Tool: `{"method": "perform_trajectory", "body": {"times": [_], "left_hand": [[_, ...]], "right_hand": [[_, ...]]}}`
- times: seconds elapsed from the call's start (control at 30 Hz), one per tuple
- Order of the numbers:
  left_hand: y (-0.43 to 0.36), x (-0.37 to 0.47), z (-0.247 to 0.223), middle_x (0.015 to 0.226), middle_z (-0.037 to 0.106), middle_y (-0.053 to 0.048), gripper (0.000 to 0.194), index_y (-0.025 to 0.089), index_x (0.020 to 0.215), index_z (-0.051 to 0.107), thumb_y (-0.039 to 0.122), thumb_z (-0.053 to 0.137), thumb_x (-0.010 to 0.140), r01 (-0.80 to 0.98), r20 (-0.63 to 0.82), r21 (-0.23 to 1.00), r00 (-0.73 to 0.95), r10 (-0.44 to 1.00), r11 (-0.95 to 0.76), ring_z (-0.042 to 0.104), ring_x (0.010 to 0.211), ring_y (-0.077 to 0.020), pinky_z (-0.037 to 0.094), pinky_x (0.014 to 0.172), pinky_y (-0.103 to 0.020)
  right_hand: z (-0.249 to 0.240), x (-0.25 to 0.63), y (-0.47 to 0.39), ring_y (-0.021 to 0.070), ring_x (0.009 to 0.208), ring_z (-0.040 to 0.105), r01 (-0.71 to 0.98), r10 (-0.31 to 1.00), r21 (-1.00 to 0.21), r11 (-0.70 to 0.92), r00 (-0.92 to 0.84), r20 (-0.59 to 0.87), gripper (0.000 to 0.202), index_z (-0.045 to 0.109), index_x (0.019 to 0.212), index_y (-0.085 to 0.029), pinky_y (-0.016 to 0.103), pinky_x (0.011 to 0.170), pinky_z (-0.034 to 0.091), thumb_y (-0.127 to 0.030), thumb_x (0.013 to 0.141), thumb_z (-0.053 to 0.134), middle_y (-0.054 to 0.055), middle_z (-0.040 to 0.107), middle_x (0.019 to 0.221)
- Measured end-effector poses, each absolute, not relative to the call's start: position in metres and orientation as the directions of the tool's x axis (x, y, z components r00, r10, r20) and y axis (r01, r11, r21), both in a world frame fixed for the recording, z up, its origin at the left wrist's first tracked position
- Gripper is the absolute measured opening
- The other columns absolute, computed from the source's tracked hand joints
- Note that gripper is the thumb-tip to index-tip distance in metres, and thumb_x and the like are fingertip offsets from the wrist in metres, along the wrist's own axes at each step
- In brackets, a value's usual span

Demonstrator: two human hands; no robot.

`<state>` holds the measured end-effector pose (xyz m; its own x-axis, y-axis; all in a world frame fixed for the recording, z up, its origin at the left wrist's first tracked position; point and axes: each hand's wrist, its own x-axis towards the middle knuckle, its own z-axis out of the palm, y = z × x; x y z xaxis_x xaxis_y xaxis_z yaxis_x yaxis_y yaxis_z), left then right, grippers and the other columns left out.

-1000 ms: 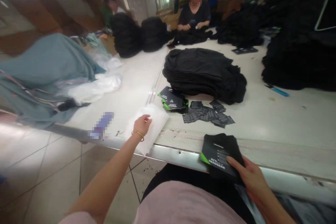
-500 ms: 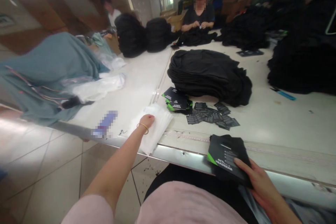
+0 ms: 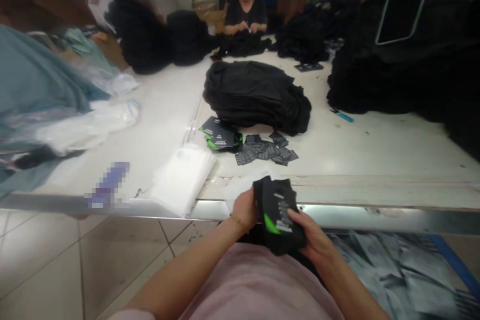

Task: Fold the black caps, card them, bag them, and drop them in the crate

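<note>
We have plenty left in a stack of bags (image 3: 183,177), then a pile of cards (image 3: 223,140). Our left hand (image 3: 245,208) is by a loose bag (image 3: 233,191); its fingers are hidden, so we cannot tell its grip. Cloths (image 3: 255,90) and tags (image 3: 264,151) remain beyond. The bundle (image 3: 279,212), carded but outside any bag, is at the table's near edge, clamped in our right hand (image 3: 313,237). Silvery packs (image 3: 423,285) lie below.

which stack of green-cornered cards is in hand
The front stack in the right hand; the other stack lies beside the small tags near the black cloth.
</note>
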<state>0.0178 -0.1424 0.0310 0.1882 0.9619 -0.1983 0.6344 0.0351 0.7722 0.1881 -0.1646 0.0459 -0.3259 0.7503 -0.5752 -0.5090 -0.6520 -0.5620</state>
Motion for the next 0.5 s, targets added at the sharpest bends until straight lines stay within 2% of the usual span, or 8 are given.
{"method": "perform_trajectory", "body": {"times": [0.1,0.17,0.2,0.27,0.33,0.4,0.5], "left_hand": [[-0.16,0.006,0.017,0.126,0.052,-0.006,0.024,0.018,0.094,0.059,0.009,0.05,0.073,0.639,0.005,0.714,0.404,0.915,-0.286,0.049,0.113,-0.0192,0.039,0.099,-0.032],[-0.167,0.001,0.011,0.136,0.043,-0.005,0.023,0.019,0.089,0.062,0.007,0.048,0.075,0.606,0.098,0.622,0.567,0.818,-0.495,0.038,0.126,-0.021,0.033,0.105,-0.035],[-0.167,-0.001,0.009,0.139,0.039,-0.006,0.027,0.019,0.093,0.062,0.006,0.046,0.076,0.604,0.104,0.59,0.602,0.792,-0.536,0.032,0.13,-0.0221,0.031,0.107,-0.037],[-0.16,-0.001,0.008,0.143,0.031,-0.008,0.046,0.019,0.114,0.054,0.001,0.041,0.074,0.622,0.087,0.58,0.595,0.799,-0.526,0.026,0.133,-0.0213,0.03,0.108,-0.039],[-0.147,-0.001,0.01,0.145,0.027,-0.009,0.064,0.019,0.133,0.035,0.0,0.039,0.072,0.632,0.077,0.617,0.546,0.834,-0.47,0.028,0.132,-0.019,0.032,0.107,-0.039],[-0.133,-0.002,0.016,0.147,0.021,-0.01,0.077,0.018,0.14,0.017,0.0,0.041,0.07,0.628,0.083,0.64,0.516,0.852,-0.443,0.026,0.133,-0.0184,0.032,0.107,-0.039],[-0.121,-0.003,0.029,0.149,0.01,-0.013,0.087,0.014,0.142,0.007,-0.002,0.043,0.064,0.66,0.075,0.575,0.546,0.834,-0.484,0.011,0.137,-0.0204,0.024,0.11,-0.042]], "right_hand": [[0.031,0.218,-0.154,0.0185,0.071,0.067,-0.669,0.744,-0.49,-0.559,-0.144,-0.652,0.011,0.067,0.079,-0.02,0.033,0.072,0.053,-0.023,0.071,0.06,0.001,0.072,0.076],[0.029,0.228,-0.153,0.0211,0.075,0.067,-0.684,0.76,-0.507,-0.525,-0.108,-0.641,0.012,0.068,0.079,-0.022,0.037,0.074,0.053,-0.025,0.071,0.059,0.002,0.072,0.077],[0.03,0.229,-0.155,0.0222,0.076,0.067,-0.658,0.769,-0.532,-0.534,-0.115,-0.629,0.013,0.068,0.079,-0.021,0.038,0.075,0.053,-0.028,0.07,0.06,0.003,0.072,0.077],[0.033,0.224,-0.16,0.0234,0.076,0.066,-0.541,0.779,-0.601,-0.588,-0.179,-0.601,0.02,0.067,0.08,-0.019,0.037,0.076,0.051,-0.033,0.067,0.065,0.005,0.072,0.078],[0.035,0.217,-0.163,0.0227,0.074,0.066,-0.37,0.778,-0.684,-0.628,-0.276,-0.564,0.029,0.066,0.086,-0.016,0.035,0.074,0.05,-0.035,0.064,0.068,0.007,0.071,0.082],[0.033,0.213,-0.164,0.0218,0.073,0.065,-0.21,0.777,-0.76,-0.615,-0.327,-0.538,0.036,0.064,0.092,-0.014,0.033,0.07,0.049,-0.036,0.064,0.069,0.008,0.071,0.085],[0.03,0.211,-0.158,0.0214,0.074,0.063,-0.078,0.807,-0.827,-0.557,-0.287,-0.516,0.036,0.064,0.092,-0.013,0.032,0.067,0.049,-0.036,0.065,0.068,0.007,0.07,0.081]]}}
